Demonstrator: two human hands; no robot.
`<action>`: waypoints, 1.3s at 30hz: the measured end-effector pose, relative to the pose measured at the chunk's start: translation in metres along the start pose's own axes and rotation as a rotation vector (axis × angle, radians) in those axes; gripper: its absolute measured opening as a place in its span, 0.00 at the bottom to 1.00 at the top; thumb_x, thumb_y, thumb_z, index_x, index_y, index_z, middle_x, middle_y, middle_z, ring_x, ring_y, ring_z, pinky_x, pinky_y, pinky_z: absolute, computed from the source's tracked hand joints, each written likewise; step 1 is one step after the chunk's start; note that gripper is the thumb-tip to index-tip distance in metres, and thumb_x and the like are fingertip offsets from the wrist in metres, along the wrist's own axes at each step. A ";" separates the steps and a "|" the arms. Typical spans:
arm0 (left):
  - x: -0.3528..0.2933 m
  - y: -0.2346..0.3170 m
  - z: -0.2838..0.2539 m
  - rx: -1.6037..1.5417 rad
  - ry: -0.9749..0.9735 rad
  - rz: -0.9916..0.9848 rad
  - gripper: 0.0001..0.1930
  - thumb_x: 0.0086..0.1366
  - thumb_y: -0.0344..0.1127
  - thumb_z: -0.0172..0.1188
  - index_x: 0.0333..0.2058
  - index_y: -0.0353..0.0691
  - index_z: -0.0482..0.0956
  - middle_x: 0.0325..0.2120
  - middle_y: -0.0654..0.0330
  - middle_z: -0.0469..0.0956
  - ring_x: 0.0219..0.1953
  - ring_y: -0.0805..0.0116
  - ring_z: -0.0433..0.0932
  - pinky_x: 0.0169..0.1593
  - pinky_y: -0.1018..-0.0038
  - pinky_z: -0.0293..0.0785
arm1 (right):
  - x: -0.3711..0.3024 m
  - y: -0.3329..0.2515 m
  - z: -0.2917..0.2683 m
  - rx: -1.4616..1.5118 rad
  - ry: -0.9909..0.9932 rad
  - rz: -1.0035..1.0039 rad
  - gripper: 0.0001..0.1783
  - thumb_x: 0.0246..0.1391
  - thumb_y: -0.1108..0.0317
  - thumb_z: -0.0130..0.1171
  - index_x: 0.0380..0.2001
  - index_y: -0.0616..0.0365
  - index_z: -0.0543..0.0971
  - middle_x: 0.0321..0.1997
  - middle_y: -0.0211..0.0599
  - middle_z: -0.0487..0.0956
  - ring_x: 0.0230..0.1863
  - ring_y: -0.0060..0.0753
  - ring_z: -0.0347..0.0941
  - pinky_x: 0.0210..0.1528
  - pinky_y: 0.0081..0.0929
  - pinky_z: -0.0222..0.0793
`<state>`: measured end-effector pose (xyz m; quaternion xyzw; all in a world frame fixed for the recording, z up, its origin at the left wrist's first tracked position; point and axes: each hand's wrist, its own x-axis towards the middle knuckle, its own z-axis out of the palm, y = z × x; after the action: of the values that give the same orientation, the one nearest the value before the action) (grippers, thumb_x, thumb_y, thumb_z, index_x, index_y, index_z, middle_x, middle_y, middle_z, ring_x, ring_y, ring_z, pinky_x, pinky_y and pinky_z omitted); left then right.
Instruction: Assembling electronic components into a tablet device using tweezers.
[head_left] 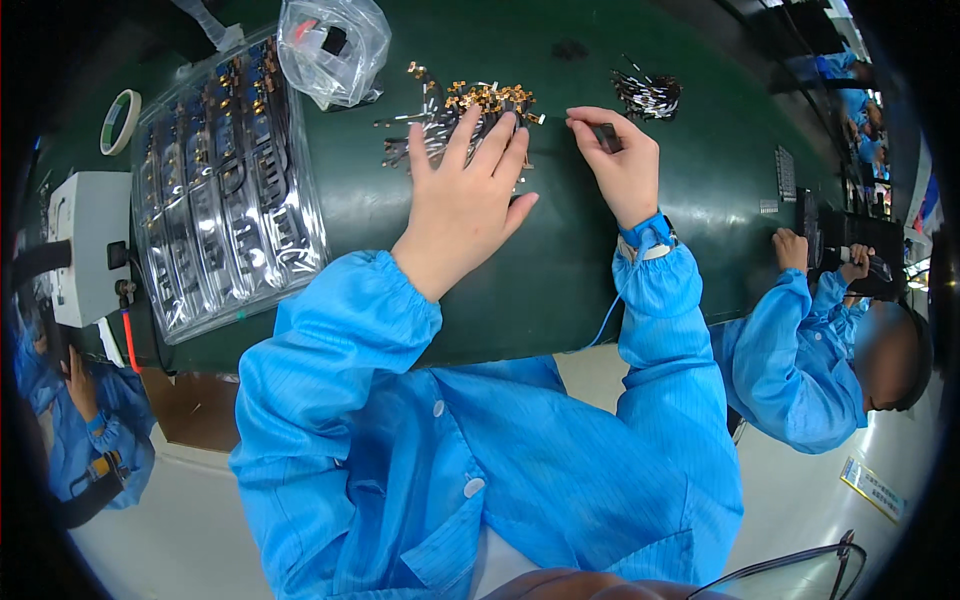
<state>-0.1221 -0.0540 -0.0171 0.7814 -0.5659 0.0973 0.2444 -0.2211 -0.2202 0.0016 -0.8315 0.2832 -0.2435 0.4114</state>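
Note:
My left hand (462,205) lies palm down with its fingers spread on a loose pile of small flexible cables (490,97), which have gold-coloured connector ends and black and white strips. Its fingertips cover part of the pile. To the right, my right hand (625,172) is raised over the green table, thumb and forefinger brought together. A small dark piece (608,138) shows between its fingers; its kind is too unclear to name. A blue wrist strap (650,234) with a thin cord circles my right wrist. Beyond that hand sits a second bunch of black and white cables (648,95).
A clear plastic tray (312,215) filled with similar cables stands at left, near a clear plastic bag (350,75), a tape roll (112,130) and a white box (90,250). Co-workers in blue sit at both sides; one's hand (790,250) rests at the table's right.

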 end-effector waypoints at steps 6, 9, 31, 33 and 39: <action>-0.005 0.002 -0.009 -0.017 -0.101 -0.005 0.23 0.53 0.46 0.60 0.48 0.46 0.74 0.54 0.64 0.66 0.58 0.58 0.61 0.55 0.36 0.49 | 0.003 0.018 -0.003 -0.191 -0.037 -0.186 0.11 0.42 0.77 0.59 0.33 0.56 0.80 0.35 0.36 0.79 0.38 0.34 0.76 0.41 0.26 0.71; -0.003 0.002 -0.012 -0.025 -0.112 0.003 0.22 0.52 0.46 0.62 0.46 0.49 0.75 0.53 0.64 0.66 0.58 0.58 0.60 0.53 0.34 0.49 | 0.003 0.013 -0.008 -0.340 -0.069 -0.214 0.12 0.40 0.77 0.61 0.33 0.54 0.80 0.35 0.37 0.78 0.37 0.38 0.75 0.40 0.30 0.71; 0.018 0.001 0.010 -0.016 -0.047 -0.102 0.20 0.56 0.49 0.59 0.49 0.63 0.74 0.59 0.59 0.59 0.62 0.53 0.54 0.54 0.32 0.44 | 0.001 0.006 -0.008 -0.349 -0.092 -0.120 0.09 0.40 0.77 0.62 0.29 0.57 0.79 0.33 0.39 0.75 0.36 0.39 0.75 0.36 0.29 0.71; 0.019 0.002 0.010 -0.017 -0.054 -0.103 0.20 0.55 0.49 0.59 0.48 0.63 0.74 0.59 0.59 0.58 0.63 0.53 0.53 0.54 0.32 0.44 | 0.004 0.002 -0.003 -0.319 -0.015 -0.156 0.09 0.41 0.77 0.62 0.30 0.57 0.79 0.34 0.38 0.75 0.36 0.39 0.75 0.36 0.29 0.71; 0.016 0.001 0.016 -0.026 0.012 -0.083 0.19 0.52 0.49 0.62 0.44 0.57 0.77 0.57 0.57 0.60 0.62 0.52 0.53 0.53 0.32 0.46 | 0.016 0.004 0.013 -0.239 -0.060 -0.283 0.08 0.42 0.77 0.61 0.30 0.57 0.79 0.33 0.36 0.75 0.35 0.38 0.74 0.35 0.28 0.71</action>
<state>-0.1195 -0.0758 -0.0233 0.8003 -0.5329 0.0844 0.2616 -0.2021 -0.2260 -0.0063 -0.9128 0.1781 -0.2387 0.2796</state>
